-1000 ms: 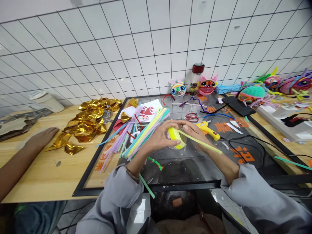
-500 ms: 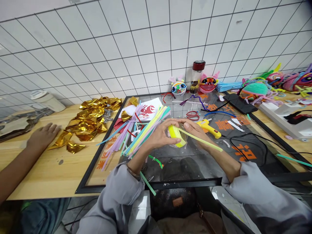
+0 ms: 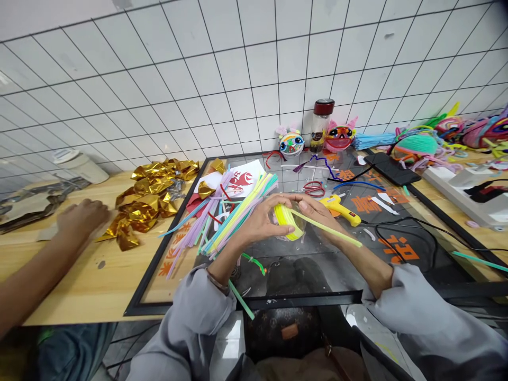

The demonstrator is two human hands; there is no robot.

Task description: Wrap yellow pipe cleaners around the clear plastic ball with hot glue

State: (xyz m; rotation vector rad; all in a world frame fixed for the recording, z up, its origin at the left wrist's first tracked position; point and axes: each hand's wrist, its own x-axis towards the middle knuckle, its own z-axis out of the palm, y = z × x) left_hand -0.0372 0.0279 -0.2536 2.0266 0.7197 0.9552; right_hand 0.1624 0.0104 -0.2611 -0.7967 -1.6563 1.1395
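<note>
A round form wound with yellow pipe cleaner [image 3: 286,222] is held above the dark board. Around its left side my left hand [image 3: 265,214] is closed, thumb along the near edge. My right hand [image 3: 313,210] is curled at its upper right side, fingers partly hidden behind it. From the form a loose yellow pipe cleaner [image 3: 331,228] runs out to the lower right, across my right wrist. A bundle of pastel pipe cleaners [image 3: 242,211] lies to the left of my hands. A yellow hot glue gun [image 3: 342,210] rests just to the right.
Red-handled scissors [image 3: 314,188], a bottle [image 3: 319,124] and decorated round faces [image 3: 291,143] stand or lie behind. A phone [image 3: 391,168], black cable [image 3: 405,225] and power strip [image 3: 462,196] are right. At left, another person's hand [image 3: 83,217] is beside crumpled gold foil [image 3: 146,203].
My hands and the yellow form have hardly moved. The other person's hand has shifted right, toward the gold foil, and the near end of the foil has moved slightly.
</note>
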